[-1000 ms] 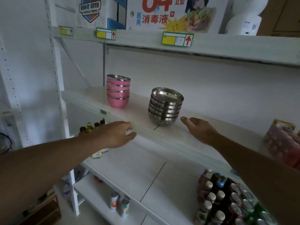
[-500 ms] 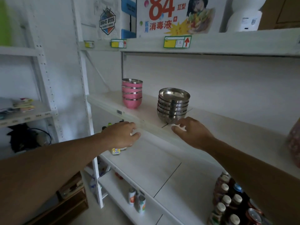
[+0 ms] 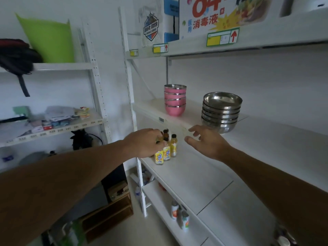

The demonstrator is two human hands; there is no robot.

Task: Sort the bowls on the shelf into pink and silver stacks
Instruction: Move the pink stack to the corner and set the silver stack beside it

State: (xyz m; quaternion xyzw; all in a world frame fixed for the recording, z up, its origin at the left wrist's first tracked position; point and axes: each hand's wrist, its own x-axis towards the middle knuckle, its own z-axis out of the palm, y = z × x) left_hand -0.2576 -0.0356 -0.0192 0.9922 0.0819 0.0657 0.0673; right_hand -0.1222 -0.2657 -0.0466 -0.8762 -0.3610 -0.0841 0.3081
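Both hands pulled back off the shelf (image 3: 266, 125) edge, left hand (image 3: 143, 142) loosely curled, right hand (image 3: 205, 141) relaxed, both empty; pink stack (image 3: 175, 100) and silver stack (image 3: 221, 110) already sorted there, so likely just verify.

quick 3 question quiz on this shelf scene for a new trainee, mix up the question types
1. True or false: the pink stack and the silver stack touch each other.
2. Which stack stands nearer the right hand? A pink, B silver
3. Fill in: the left hand holds ____.

Key
1. False: bare shelf shows between them.
2. B
3. Nothing; its fingers hang loosely curled in front of the yellow bottles.
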